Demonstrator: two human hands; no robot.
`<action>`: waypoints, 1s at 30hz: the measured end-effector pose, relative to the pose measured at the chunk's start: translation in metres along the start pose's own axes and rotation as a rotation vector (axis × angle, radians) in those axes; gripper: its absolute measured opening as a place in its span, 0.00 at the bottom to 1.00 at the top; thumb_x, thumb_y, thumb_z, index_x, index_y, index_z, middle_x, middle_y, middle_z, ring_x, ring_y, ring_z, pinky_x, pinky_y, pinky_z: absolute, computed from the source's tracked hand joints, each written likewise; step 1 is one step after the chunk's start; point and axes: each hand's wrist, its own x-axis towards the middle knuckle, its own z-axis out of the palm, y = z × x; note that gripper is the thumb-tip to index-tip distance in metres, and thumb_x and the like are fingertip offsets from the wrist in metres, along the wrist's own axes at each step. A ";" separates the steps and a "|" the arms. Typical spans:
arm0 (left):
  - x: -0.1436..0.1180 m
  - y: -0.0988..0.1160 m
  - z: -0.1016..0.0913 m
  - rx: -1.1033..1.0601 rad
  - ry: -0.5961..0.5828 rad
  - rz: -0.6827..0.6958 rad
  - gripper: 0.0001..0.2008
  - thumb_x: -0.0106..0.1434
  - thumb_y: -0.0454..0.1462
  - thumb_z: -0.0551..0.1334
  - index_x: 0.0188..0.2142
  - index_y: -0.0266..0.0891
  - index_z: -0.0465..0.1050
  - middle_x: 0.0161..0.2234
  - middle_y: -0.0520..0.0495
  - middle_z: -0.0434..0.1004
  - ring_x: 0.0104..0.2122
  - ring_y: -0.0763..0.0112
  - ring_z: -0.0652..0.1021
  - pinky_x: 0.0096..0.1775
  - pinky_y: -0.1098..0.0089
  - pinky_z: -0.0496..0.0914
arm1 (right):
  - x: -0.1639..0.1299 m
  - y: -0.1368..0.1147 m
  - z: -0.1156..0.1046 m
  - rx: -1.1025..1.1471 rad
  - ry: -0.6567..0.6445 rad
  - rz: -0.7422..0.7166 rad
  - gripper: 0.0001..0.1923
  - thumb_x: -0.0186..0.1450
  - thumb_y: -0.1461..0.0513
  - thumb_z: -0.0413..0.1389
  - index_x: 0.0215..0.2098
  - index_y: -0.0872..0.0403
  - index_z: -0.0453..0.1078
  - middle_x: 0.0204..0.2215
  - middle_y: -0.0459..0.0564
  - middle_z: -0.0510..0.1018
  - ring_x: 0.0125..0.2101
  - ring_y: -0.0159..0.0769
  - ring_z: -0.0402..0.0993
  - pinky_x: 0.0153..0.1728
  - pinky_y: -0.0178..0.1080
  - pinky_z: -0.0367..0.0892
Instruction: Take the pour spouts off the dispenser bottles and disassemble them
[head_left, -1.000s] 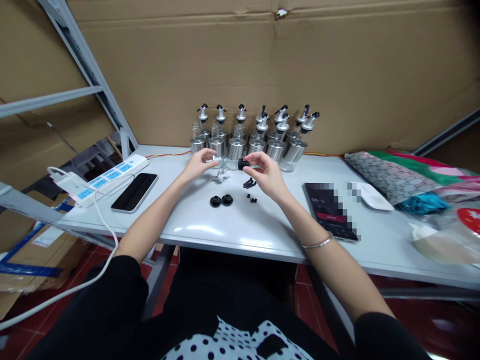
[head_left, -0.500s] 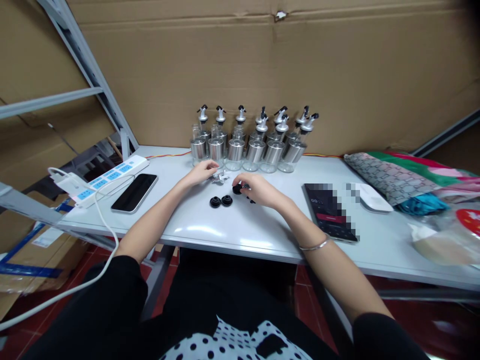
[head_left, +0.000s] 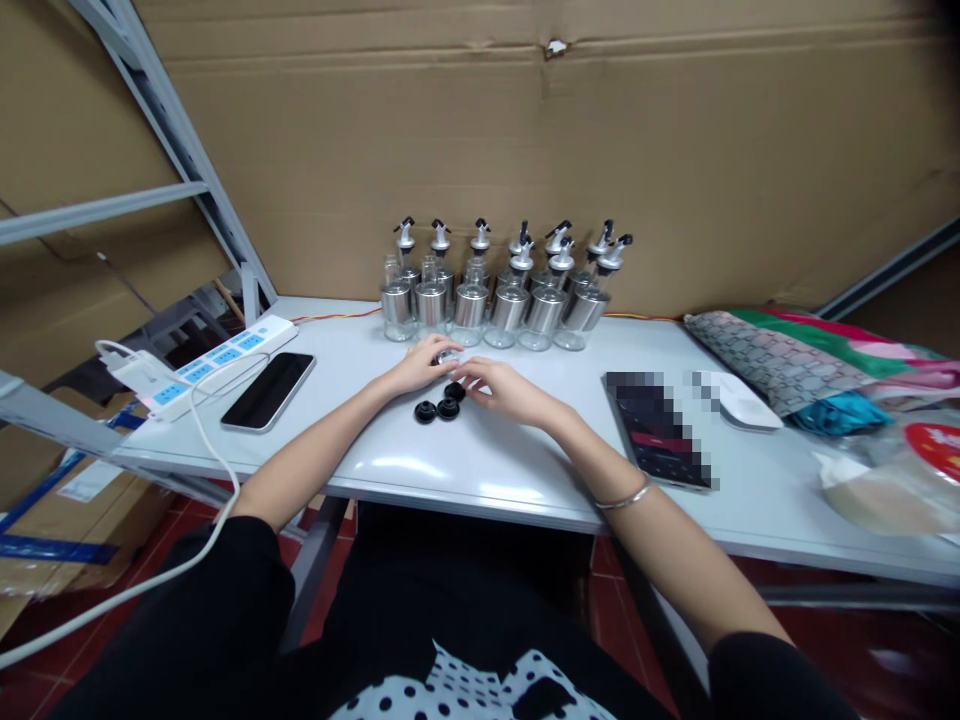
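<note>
Brown cardboard [head_left: 375,120] stands behind a pale desk [head_left: 525,460], with two rows of bottles [head_left: 509,308] against it. Three bottles at the front left show bare necks; the others carry spouts [head_left: 523,257].

Both hands are low over the desk, in front of the bottles. Three black caps lie together just nearer the wearer: the left cap [head_left: 425,412], the middle cap [head_left: 448,409] and the rear cap [head_left: 455,392], which sits close behind the middle one. The caps are round and show no clear long axis. From the right hand [head_left: 506,388], the rear cap lies directly left, at its fingertips, so that hand is the nearer to it. Its fingers are loosely bent; whether they grip the cap or merely touch it, I cannot tell. From the left hand [head_left: 421,366], the caps lie toward the wearer, and a silvery part [head_left: 448,355] lies to the right, under its fingertips. Those fingers curl over the part and hide most of it, so its axis and the grip cannot be told.

No brand can be read. The red label [head_left: 937,452] at the right edge has illegible pale marks, the carton label [head_left: 91,478] at lower left is too blurred, and the tablet [head_left: 660,440] is largely pixelated.
</note>
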 end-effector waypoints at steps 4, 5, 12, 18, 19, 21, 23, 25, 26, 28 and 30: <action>0.000 0.000 0.005 -0.005 0.050 0.041 0.16 0.63 0.40 0.56 0.49 0.40 0.70 0.51 0.42 0.66 0.54 0.60 0.67 0.58 0.59 0.60 | -0.001 -0.004 0.001 0.088 -0.001 -0.006 0.12 0.62 0.68 0.53 0.43 0.57 0.73 0.41 0.55 0.79 0.41 0.40 0.76 0.46 0.45 0.69; 0.000 0.000 0.005 0.001 0.050 0.050 0.16 0.63 0.40 0.56 0.49 0.39 0.70 0.51 0.42 0.67 0.54 0.60 0.67 0.58 0.59 0.60 | -0.002 -0.005 0.001 0.093 -0.007 -0.015 0.12 0.62 0.65 0.54 0.44 0.56 0.73 0.41 0.55 0.79 0.42 0.41 0.76 0.46 0.46 0.69; 0.000 0.000 0.007 0.048 0.025 0.054 0.16 0.67 0.43 0.51 0.49 0.42 0.69 0.53 0.43 0.67 0.56 0.60 0.64 0.59 0.56 0.56 | -0.002 -0.006 0.006 0.014 -0.064 -0.117 0.17 0.58 0.65 0.60 0.46 0.56 0.72 0.47 0.55 0.77 0.47 0.43 0.73 0.50 0.46 0.66; 0.000 -0.001 0.009 0.078 0.022 0.052 0.16 0.68 0.42 0.50 0.51 0.43 0.69 0.53 0.44 0.67 0.57 0.60 0.63 0.60 0.56 0.54 | -0.002 -0.006 0.007 0.051 -0.077 -0.148 0.21 0.58 0.71 0.56 0.49 0.54 0.71 0.47 0.53 0.77 0.47 0.40 0.72 0.50 0.45 0.66; 0.000 -0.002 0.010 0.078 0.019 0.054 0.16 0.68 0.42 0.50 0.51 0.43 0.69 0.53 0.44 0.67 0.57 0.60 0.63 0.60 0.56 0.54 | -0.002 -0.007 0.007 0.059 -0.077 -0.142 0.22 0.57 0.72 0.56 0.50 0.54 0.71 0.47 0.53 0.76 0.47 0.40 0.72 0.50 0.44 0.65; 0.000 -0.004 0.010 0.076 0.017 0.061 0.16 0.68 0.43 0.50 0.51 0.43 0.68 0.54 0.44 0.67 0.57 0.61 0.63 0.59 0.56 0.55 | -0.003 -0.009 0.008 0.059 -0.077 -0.125 0.24 0.57 0.71 0.56 0.51 0.54 0.69 0.48 0.54 0.76 0.47 0.40 0.72 0.50 0.45 0.65; 0.001 -0.005 0.010 0.070 0.023 0.076 0.17 0.68 0.43 0.49 0.51 0.43 0.68 0.53 0.44 0.67 0.56 0.62 0.63 0.59 0.57 0.55 | -0.004 -0.012 0.010 0.040 -0.073 -0.119 0.24 0.57 0.68 0.58 0.52 0.54 0.68 0.49 0.55 0.75 0.48 0.41 0.71 0.50 0.46 0.65; 0.001 -0.007 0.010 0.060 0.031 0.084 0.17 0.69 0.42 0.48 0.51 0.43 0.68 0.53 0.44 0.68 0.56 0.62 0.63 0.59 0.57 0.56 | -0.004 -0.015 0.014 0.009 -0.049 -0.139 0.23 0.58 0.64 0.60 0.52 0.55 0.67 0.50 0.57 0.73 0.50 0.44 0.69 0.52 0.48 0.64; 0.001 -0.008 0.010 0.055 0.034 0.084 0.17 0.69 0.42 0.47 0.51 0.43 0.68 0.53 0.44 0.68 0.56 0.62 0.63 0.59 0.57 0.56 | -0.003 -0.017 0.016 -0.006 -0.035 -0.156 0.23 0.58 0.62 0.61 0.52 0.55 0.67 0.50 0.58 0.72 0.51 0.45 0.68 0.52 0.49 0.63; 0.001 -0.009 0.009 0.047 0.043 0.076 0.17 0.69 0.42 0.47 0.50 0.43 0.68 0.53 0.44 0.68 0.56 0.62 0.64 0.59 0.57 0.56 | -0.001 -0.021 0.022 -0.044 -0.020 -0.191 0.21 0.59 0.60 0.61 0.50 0.56 0.68 0.50 0.59 0.72 0.51 0.45 0.67 0.53 0.49 0.63; 0.001 -0.010 0.008 0.045 0.049 0.070 0.17 0.69 0.42 0.47 0.50 0.43 0.69 0.53 0.44 0.68 0.55 0.62 0.64 0.59 0.57 0.56 | 0.002 -0.025 0.028 -0.106 -0.042 -0.233 0.17 0.61 0.60 0.60 0.48 0.57 0.69 0.47 0.58 0.74 0.50 0.45 0.67 0.52 0.49 0.64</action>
